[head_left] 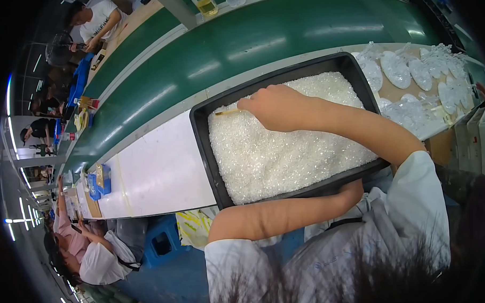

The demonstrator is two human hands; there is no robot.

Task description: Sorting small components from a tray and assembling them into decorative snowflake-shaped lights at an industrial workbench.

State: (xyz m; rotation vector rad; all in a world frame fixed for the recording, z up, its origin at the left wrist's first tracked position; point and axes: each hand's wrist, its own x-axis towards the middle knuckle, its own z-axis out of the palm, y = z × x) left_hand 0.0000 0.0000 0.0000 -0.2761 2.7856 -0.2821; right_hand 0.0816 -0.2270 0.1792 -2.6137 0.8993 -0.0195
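Note:
A black tray (205, 153) on the table holds a thick bed of clear, glittering granules (285, 160). My right hand (273, 107) is over the tray's far left part, its fingers closed. A thin yellowish-brown stick (227, 112) sticks out from the fingers to the left, lying close to the granules; its exact kind cannot be made out. My left forearm crosses in front of the tray. Below the near right rim is my left hand (353, 191), with its fingers hidden.
Clear plastic pieces (397, 71) are spread right of the tray. A green conveyor belt (239, 50) runs behind the white table (157, 170). Blue bins (100, 180) stand at the far left. Other people sit left, near a blue stool (163, 241), and across the belt.

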